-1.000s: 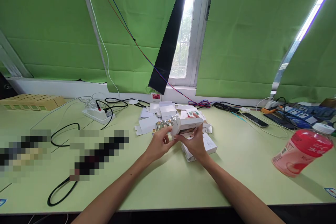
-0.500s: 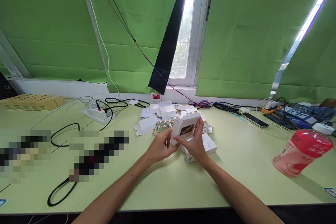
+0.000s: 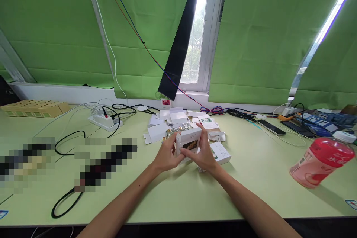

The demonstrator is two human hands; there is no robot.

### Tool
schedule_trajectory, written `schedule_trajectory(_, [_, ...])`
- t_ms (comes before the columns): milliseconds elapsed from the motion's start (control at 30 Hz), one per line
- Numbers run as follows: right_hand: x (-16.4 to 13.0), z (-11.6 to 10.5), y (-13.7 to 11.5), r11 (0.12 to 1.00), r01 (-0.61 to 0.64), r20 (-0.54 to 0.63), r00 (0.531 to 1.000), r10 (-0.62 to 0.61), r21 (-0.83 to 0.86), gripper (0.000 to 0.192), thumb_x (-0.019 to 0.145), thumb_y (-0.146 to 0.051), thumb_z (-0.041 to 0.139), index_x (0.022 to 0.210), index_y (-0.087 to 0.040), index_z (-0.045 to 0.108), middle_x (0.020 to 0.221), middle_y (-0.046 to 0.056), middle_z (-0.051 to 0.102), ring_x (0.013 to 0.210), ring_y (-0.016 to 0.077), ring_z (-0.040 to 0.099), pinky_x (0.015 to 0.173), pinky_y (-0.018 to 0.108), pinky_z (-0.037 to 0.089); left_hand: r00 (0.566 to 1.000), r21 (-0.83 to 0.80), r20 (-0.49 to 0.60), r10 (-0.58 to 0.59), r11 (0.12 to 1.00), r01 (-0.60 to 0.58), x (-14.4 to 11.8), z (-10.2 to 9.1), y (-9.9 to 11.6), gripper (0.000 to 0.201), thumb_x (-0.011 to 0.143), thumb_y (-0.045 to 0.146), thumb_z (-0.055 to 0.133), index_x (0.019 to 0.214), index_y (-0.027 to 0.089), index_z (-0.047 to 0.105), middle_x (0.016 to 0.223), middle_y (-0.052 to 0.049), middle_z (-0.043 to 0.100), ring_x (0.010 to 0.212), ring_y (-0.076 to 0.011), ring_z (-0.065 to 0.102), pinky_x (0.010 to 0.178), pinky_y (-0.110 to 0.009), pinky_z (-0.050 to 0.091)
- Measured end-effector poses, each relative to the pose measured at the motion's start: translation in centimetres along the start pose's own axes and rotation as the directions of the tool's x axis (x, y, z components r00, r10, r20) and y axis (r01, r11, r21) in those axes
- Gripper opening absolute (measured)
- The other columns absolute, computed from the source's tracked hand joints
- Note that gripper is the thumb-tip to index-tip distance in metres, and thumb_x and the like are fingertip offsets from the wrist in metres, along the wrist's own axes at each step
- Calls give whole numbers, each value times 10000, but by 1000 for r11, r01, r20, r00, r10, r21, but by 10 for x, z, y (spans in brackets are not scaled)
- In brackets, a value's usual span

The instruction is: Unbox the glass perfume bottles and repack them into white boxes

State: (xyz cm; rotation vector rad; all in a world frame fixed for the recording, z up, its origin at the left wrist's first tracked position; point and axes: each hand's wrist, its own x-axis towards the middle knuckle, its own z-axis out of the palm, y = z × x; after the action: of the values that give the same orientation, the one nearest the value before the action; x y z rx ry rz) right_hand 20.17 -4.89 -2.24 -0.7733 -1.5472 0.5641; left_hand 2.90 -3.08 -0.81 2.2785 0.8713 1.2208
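Observation:
Between my two hands a small white cardboard box with a dark picture panel on its front is held tilted above the table. My left hand grips its left side, fingers partly hidden behind it. My right hand wraps the right side, with the thumb across the lower front. Another white box lies on the table just right of my right hand. Behind the held box are shiny foil-like packets and a heap of opened white cartons.
A pink bottle stands at the right. Phones and cables lie at the back right. A power strip with cables is at the back left, near a tan carton row. Blurred dark items lie at the left.
Both hands have shifted the white box slightly left and down, and turned it so its front panel faces me more. A carton with a green picture behind it is now uncovered.

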Motion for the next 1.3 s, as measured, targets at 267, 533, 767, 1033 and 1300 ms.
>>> schedule_trajectory(267, [2,-2,3,999,35,26,999,-35,-17,554,892,-308,670,1383,-265,417,1267,93,590,1121,247,601,980,424,525,997,-5,-61,-54,999,54,2,-1,5,480,818,291,627,1272,214,490,1100,-69,649,921,-205,627,798,-325,516])
schedule_trajectory(533, [3,-2,5,997,66,62,996,-63,-51,360,942,-292,613,1289,-262,522,1206,90,623,1085,242,624,927,405,552,989,-108,-126,-76,992,63,3,-4,2,424,780,216,605,1189,223,494,1134,-55,634,929,-194,614,805,-312,495])
schedule_trajectory(767, [4,-3,6,983,92,33,996,-87,-161,365,939,-282,599,1294,-246,521,1198,92,638,1070,246,625,936,421,532,990,-196,-32,-135,972,126,4,-3,3,509,803,246,623,1271,240,423,1060,-43,654,875,-196,634,788,-324,497])
schedule_trajectory(1033, [4,-3,4,979,74,19,997,-72,-191,427,914,-311,639,1315,-240,511,1227,90,640,1097,244,625,981,429,517,986,-210,-68,-154,968,137,3,-3,1,500,886,401,626,1321,272,415,1275,-83,564,1058,-222,623,916,-357,492])
schedule_trajectory(1300, [5,-4,3,975,65,42,997,-57,-212,499,881,-328,692,1329,-242,491,1213,87,656,1098,248,629,957,417,530,913,-290,-319,-254,943,161,11,-9,-16,397,973,525,444,1269,261,470,1179,-83,574,1069,-210,590,874,-330,508])
